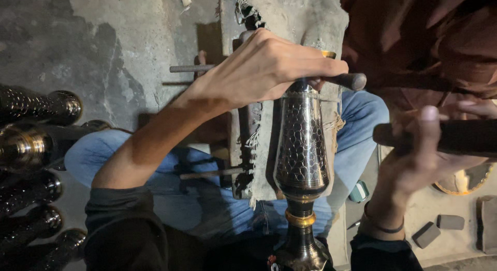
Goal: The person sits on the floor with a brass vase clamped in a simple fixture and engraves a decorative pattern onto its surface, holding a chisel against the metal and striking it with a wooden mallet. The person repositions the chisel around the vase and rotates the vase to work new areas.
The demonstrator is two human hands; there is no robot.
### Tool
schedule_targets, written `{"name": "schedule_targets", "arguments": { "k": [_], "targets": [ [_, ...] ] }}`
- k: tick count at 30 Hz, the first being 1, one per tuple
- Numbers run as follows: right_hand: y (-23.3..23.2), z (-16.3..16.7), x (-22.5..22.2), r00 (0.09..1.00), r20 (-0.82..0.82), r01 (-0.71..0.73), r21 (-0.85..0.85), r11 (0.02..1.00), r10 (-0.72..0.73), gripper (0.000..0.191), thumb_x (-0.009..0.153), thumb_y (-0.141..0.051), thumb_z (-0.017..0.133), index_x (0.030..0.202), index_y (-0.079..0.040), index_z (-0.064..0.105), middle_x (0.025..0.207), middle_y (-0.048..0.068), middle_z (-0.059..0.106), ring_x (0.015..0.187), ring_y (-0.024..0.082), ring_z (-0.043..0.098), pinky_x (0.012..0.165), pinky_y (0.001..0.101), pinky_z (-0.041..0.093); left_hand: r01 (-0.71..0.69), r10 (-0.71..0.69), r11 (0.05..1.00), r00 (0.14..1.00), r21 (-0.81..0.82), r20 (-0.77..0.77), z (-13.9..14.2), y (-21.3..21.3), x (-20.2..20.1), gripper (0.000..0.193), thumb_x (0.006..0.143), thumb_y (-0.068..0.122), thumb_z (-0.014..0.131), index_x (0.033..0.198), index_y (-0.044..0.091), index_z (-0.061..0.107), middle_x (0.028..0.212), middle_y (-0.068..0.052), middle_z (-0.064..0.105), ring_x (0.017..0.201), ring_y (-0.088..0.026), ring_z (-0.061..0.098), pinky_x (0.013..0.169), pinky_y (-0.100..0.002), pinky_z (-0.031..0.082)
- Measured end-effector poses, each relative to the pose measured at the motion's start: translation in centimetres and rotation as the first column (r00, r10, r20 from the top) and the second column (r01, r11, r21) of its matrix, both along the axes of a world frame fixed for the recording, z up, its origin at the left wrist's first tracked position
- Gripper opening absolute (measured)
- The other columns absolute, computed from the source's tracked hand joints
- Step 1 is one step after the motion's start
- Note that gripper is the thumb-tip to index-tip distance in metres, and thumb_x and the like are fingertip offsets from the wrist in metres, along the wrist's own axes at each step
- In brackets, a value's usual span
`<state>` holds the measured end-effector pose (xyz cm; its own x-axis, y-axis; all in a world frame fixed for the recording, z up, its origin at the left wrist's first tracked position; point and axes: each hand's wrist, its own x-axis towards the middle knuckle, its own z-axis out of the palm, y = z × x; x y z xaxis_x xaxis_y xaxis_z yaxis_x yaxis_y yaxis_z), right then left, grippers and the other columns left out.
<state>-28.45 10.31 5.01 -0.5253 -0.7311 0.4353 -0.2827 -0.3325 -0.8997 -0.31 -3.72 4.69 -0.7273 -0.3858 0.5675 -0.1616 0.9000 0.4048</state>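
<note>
A dark metal vase with a hammered scale pattern and a brass ring lies lengthwise between my knees, resting on a cloth-covered block. My left hand is closed around a dark rod-shaped tool held across the vase's narrow top. My right hand grips a thick dark wooden handle raised to the right of the vase.
Several similar dark patterned metal vases lie in a row at the left. Small grey blocks and a round brass-rimmed piece sit on the floor at the right. Thin metal rods stick out of the block. Concrete floor all around.
</note>
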Motion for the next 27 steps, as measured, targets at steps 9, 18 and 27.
{"name": "schedule_targets", "arguments": {
  "k": [9, 18, 27],
  "targets": [
    [-0.3, 0.0, 0.1, 0.776, -0.630, 0.028, 0.005, 1.000, -0.019, 0.036, 0.104, 0.001, 0.074, 0.132, 0.000, 0.052, 0.117, 0.011, 0.056, 0.101, 0.022, 0.057, 0.090, 0.0340, 0.048, -0.003, -0.003, 0.999, 0.994, -0.054, -0.110, -0.6, 0.0, -0.3, 0.046, 0.095, -0.004, 0.074, 0.135, 0.019, 0.069, 0.130, -0.003, 0.073, 0.119, -0.022, 0.073, 0.107, -0.033, 0.061],
    [-0.6, 0.5, -0.8, 0.545, -0.832, -0.006, 0.117, 0.993, 0.101, 0.028, 0.099, 0.009, 0.061, 0.126, 0.003, 0.055, 0.112, 0.013, 0.064, 0.097, 0.030, 0.066, 0.089, 0.0391, 0.054, 0.027, -0.034, 0.997, 0.994, -0.068, -0.108, 0.6, 0.1, -0.5, 0.039, 0.095, 0.004, 0.076, 0.131, 0.018, 0.070, 0.122, -0.005, 0.076, 0.107, -0.022, 0.077, 0.100, -0.034, 0.063],
    [-2.1, 0.9, 1.5, 0.912, -0.408, -0.048, -0.023, 0.999, 0.034, 0.030, 0.091, 0.006, 0.065, 0.121, 0.003, 0.057, 0.101, 0.014, 0.067, 0.089, 0.030, 0.068, 0.080, 0.0360, 0.057, 0.020, -0.025, 0.998, 0.996, -0.061, -0.081, 1.1, 0.4, -0.6, 0.042, 0.097, -0.002, 0.073, 0.133, 0.020, 0.070, 0.120, -0.003, 0.078, 0.096, -0.019, 0.079, 0.087, -0.029, 0.065]
  ]
}}
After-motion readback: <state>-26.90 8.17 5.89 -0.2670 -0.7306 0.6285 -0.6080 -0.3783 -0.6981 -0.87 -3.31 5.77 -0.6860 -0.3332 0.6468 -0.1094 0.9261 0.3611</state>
